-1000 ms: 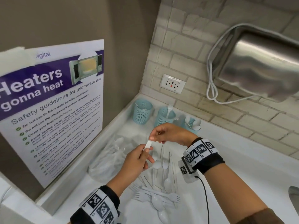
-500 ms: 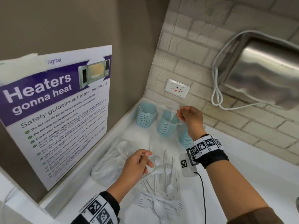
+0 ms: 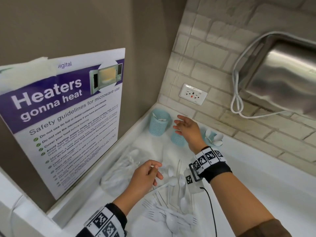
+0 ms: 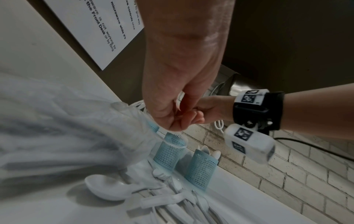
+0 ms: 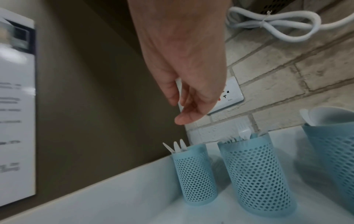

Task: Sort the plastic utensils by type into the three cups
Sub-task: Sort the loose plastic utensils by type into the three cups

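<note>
While the right hand hangs with an open, empty grip above the middle cup, a placing step is judged complete, and a fresh pick from the utensils on the surface, under the loosely curled, apparently empty left hand, is called for.

White counter meets a taupe wall and pale brick backsplash.
</note>
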Demonstrator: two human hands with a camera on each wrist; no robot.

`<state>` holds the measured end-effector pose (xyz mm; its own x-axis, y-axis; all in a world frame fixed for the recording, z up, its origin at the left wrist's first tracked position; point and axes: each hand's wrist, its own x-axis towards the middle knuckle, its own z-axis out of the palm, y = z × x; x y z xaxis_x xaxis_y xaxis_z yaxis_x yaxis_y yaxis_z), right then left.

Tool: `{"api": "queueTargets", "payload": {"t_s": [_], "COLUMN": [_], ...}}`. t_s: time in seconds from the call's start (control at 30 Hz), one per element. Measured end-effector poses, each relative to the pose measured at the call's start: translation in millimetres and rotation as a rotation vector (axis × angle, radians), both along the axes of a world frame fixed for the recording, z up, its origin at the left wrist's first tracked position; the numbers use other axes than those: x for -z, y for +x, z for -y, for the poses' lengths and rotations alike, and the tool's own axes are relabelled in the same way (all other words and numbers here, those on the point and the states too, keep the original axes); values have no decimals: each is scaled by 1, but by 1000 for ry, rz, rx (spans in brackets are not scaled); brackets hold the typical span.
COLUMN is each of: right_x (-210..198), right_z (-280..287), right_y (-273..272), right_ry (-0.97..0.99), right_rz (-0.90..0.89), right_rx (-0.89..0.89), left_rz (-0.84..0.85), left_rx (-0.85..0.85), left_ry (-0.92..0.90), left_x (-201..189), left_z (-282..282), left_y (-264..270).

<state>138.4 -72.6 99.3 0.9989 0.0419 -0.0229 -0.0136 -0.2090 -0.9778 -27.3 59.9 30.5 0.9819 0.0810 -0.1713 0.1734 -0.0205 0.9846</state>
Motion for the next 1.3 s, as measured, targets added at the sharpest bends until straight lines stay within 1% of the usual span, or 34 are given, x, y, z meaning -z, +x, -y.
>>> {"api": "queueTargets", "payload": {"t_s": [0.1, 0.17, 0.27, 0.33, 0.4, 0.53, 0.63, 0.73, 0.83, 0.9, 1.0, 1.13, 1.2, 1.3], "right_x": [-6, -5, 7, 21, 36, 59, 74, 93, 104, 109, 115, 116, 115, 109], "right_z": [8, 14, 21, 27, 31, 32, 34, 38, 40, 41, 44, 46, 48, 53], "right_y": [-28, -51, -92, -120, -147, -188, -206, -214, -216, -213, -208, -202, -198, -196], "right_ry": [-140, -273, -588, -773, -906, -1124, -1253, -1325, -1388, -1388, -1379, -1300, -1223, -1089], "right_rz": [62, 109, 141, 95, 20, -169, -206, -201, -91, -10, 10, -20, -41, -25], "right_rx": [-24, -71, -216, -318, -423, -569, -644, -661, -605, -556, -525, -517, -509, -454], "left_rz": [-12, -17, -20, -24, -28, -31, -38, -44, -50, -52, -50, -53, -56, -65], "left_rx": [25, 45, 53, 46, 42, 50, 59, 84, 107, 115, 120, 109, 107, 110], "left_ry": [16, 26, 21, 20, 11, 41, 53, 67, 62, 65, 73, 79, 83, 83], "left_x": [1, 1, 0, 0, -1, -2, -1, -1, -2, -2, -3, -4, -3, -3], "left_z": [0, 0, -1, -3, -7, -11, -11, -8, -5, -4, -4, -6, -6, -6], "left_y": [-1, -2, 0, -1, -2, -5, -6, -8, -9, -9, -9, -8, -8, -8]}}
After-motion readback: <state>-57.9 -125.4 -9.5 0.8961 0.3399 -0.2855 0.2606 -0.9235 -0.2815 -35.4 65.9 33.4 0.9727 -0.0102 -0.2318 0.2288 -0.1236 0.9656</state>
